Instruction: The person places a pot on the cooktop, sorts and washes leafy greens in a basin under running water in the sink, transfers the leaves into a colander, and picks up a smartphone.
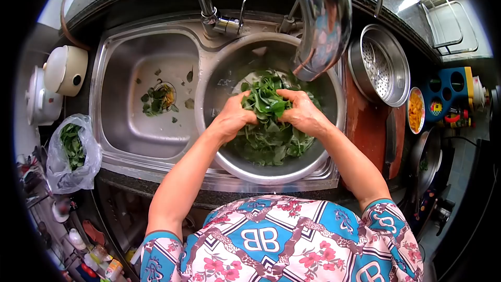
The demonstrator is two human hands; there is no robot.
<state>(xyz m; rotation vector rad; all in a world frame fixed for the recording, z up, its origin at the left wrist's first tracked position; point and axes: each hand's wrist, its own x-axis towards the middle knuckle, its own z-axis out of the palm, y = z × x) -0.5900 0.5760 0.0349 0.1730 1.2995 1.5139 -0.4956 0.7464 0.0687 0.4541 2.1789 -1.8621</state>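
Note:
A large metal basin (209,81) sits over the right sink bowl, with leafy greens (271,143) floating in water inside it. My left hand (233,117) and my right hand (302,115) are over the basin, closed around a bunch of leafy greens (267,96) from either side. Some fingers are hidden among the leaves. The curved chrome faucet (326,18) hangs over the basin's far right side. No stream of water shows from it.
Loose leaves (154,100) lie round the drain of the left sink bowl (117,99). A plastic bag of greens (73,146) is at left. On the right are a steamer pot (383,65), a cutting board (360,130), a knife (390,141) and a bowl of orange pieces (415,110).

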